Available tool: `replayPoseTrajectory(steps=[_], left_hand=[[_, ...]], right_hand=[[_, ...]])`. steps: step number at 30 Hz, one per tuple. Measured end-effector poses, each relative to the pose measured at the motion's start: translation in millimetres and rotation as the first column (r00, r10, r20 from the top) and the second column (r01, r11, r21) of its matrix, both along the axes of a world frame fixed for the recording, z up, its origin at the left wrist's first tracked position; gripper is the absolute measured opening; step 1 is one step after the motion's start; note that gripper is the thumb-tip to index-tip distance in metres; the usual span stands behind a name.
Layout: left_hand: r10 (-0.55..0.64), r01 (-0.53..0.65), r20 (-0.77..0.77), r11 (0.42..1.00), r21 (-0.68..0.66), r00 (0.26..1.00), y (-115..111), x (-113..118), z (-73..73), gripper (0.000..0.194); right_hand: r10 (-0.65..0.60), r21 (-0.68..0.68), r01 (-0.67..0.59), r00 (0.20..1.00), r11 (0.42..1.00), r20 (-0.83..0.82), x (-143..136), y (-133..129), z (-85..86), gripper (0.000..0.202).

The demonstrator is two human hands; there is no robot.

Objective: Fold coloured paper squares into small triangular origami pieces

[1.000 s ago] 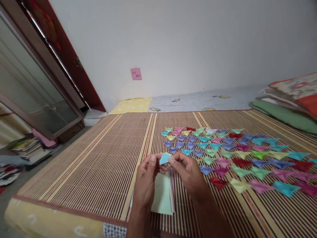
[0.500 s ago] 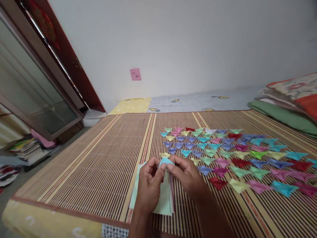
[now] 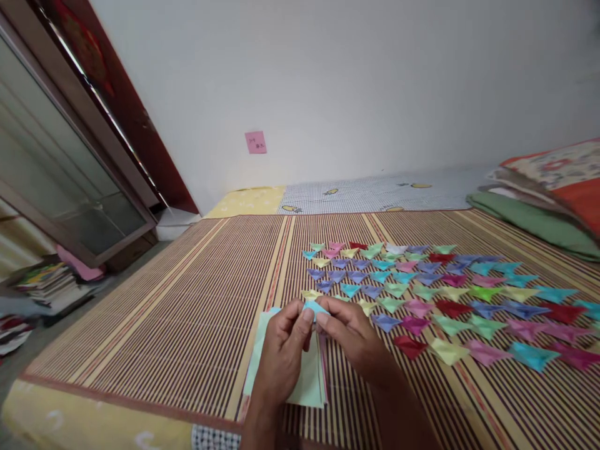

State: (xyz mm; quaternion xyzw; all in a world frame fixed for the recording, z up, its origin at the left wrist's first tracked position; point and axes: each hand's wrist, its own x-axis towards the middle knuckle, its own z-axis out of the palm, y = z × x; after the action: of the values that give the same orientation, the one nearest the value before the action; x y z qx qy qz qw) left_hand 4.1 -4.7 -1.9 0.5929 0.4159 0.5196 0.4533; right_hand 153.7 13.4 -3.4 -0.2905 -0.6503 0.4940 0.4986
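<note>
Between both hands is a small piece of folded blue paper (image 3: pixel 317 307), raised over the mat. My left hand (image 3: pixel 284 344) pinches its left side between thumb and fingers. On its right side, my right hand (image 3: pixel 351 334) grips it the same way, the thumb lying across the front. Part of the paper is hidden behind my thumbs. Under my hands lies a stack of pale green paper sheets (image 3: pixel 309 384), partly covered by my left hand and wrist. Rows of folded paper pieces (image 3: pixel 450 352) in many colours spread to the right of my hands.
A striped bamboo mat (image 3: pixel 187 312) covers the bed. Folded bedding (image 3: pixel 529 215) is piled at the far right. A pink note (image 3: pixel 255 142) sticks to the wall. On the left stand a glass-panelled door (image 3: pixel 94 187) and stacked books (image 3: pixel 49 281).
The blue paper has turned slightly and sits a little lower between my fingers. Both hands keep hold of it. The view has shifted very slightly.
</note>
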Motion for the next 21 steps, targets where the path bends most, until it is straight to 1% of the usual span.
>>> replayPoseTrajectory(steps=[3, 6, 8, 11, 14, 17, 21], left_hand=[[0.012, -0.012, 0.036, 1.0, 0.018, 0.999, -2.1, 1.4, -1.9, 0.044], [0.033, -0.034, 0.086, 0.999, 0.011, 0.996, -2.2, 3.1, -6.5, 0.042], [0.048, -0.048, 0.107, 0.999, 0.0, 0.993, -0.6, 3.6, -9.2, 0.041], [0.056, -0.057, 0.088, 0.998, 0.004, 0.995, 3.2, 2.0, -10.3, 0.042], [0.066, -0.068, 0.074, 0.997, 0.032, 0.995, 6.1, -2.3, -7.8, 0.037], [0.067, -0.072, 0.117, 0.997, 0.035, 0.991, 7.4, -6.4, -5.4, 0.024], [0.074, -0.078, 0.159, 0.997, 0.02, 0.984, 8.0, -8.7, -4.6, 0.018]], right_hand=[[-0.018, 0.033, 0.017, 0.999, 0.999, 0.035, -1.4, -2.3, -0.1, 0.03], [-0.035, 0.075, 0.033, 0.999, 0.997, 0.021, -5.3, -4.5, 1.1, 0.033], [-0.087, 0.109, 0.081, 0.995, 0.991, 0.044, -7.6, -4.7, 2.3, 0.035], [-0.154, 0.155, 0.134, 0.98, 0.979, 0.129, -7.9, -2.5, 2.8, 0.037], [-0.152, 0.182, 0.119, 0.972, 0.976, 0.18, -4.3, 0.2, 1.9, 0.034], [-0.133, 0.21, 0.085, 0.965, 0.974, 0.227, -0.2, 0.4, 1.5, 0.028], [-0.135, 0.222, 0.071, 0.947, 0.973, 0.292, 3.6, -1.4, 2.7, 0.023]])
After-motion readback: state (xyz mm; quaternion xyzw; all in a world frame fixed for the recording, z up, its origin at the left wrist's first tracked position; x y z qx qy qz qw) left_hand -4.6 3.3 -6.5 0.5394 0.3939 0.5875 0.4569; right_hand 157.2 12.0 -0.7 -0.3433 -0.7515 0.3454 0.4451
